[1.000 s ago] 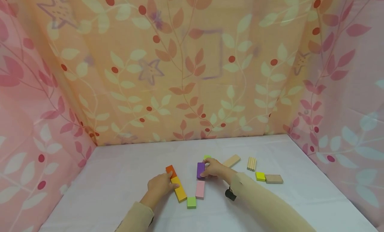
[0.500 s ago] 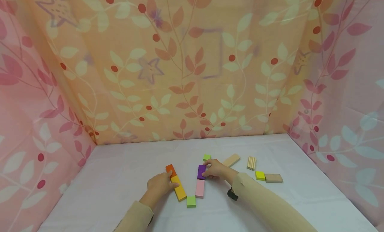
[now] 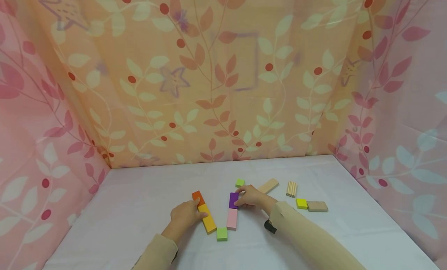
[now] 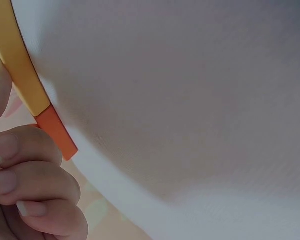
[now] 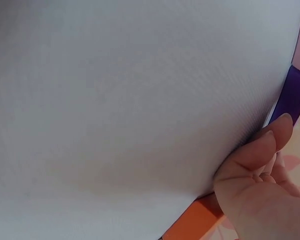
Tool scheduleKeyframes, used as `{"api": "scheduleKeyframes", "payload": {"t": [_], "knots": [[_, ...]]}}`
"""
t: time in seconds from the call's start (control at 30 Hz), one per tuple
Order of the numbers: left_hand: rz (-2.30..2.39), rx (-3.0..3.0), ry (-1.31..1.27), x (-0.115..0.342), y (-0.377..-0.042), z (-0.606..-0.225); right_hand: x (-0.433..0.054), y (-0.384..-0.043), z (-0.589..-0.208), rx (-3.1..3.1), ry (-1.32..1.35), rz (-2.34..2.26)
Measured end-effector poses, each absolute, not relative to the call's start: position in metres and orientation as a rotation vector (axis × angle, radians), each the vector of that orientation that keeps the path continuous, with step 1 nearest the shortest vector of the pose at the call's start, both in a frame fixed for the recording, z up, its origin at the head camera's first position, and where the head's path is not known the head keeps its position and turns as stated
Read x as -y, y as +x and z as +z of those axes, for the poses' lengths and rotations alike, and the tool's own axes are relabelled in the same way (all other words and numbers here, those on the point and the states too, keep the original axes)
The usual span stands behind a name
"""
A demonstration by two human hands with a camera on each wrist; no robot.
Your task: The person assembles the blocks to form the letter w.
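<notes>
Right grip (image 3: 255,197) pinches the purple block (image 3: 233,200), pink block (image 3: 232,219) at its six o'clock; left grip (image 3: 184,215) touches orange block (image 3: 197,196) and, five o'clock of it, amber block (image 3: 209,225), pinching or not, can't tell.

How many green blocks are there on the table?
2. The near green block lies closest to the person; the far green block lies beyond the purple block. The right hand may hide more.

The orange block (image 3: 196,195), amber block (image 3: 209,225), purple block (image 3: 233,200) and pink block (image 3: 232,218) are plain, the peach backdrop (image 3: 195,115) leaf-patterned.
</notes>
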State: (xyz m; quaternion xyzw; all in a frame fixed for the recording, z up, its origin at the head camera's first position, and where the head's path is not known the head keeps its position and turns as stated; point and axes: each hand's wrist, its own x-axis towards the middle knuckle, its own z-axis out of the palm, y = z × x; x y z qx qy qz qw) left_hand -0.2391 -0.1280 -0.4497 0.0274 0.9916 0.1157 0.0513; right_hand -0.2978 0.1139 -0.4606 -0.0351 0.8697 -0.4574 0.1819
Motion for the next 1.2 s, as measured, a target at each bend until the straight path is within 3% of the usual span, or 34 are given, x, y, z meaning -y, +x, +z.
{"api": "scheduleKeyframes", "payload": {"t": [0.67, 1.2], "knots": [[0.342, -3.012, 0.095, 0.127, -0.238, -0.447, -0.117, -0.291, -0.458, -2.464, -0.095, -1.357], [0.358, -3.003, 0.15, 0.125, -0.24, -0.447, -0.148, -0.296, -0.453, -2.475, -0.104, -1.311]]}}
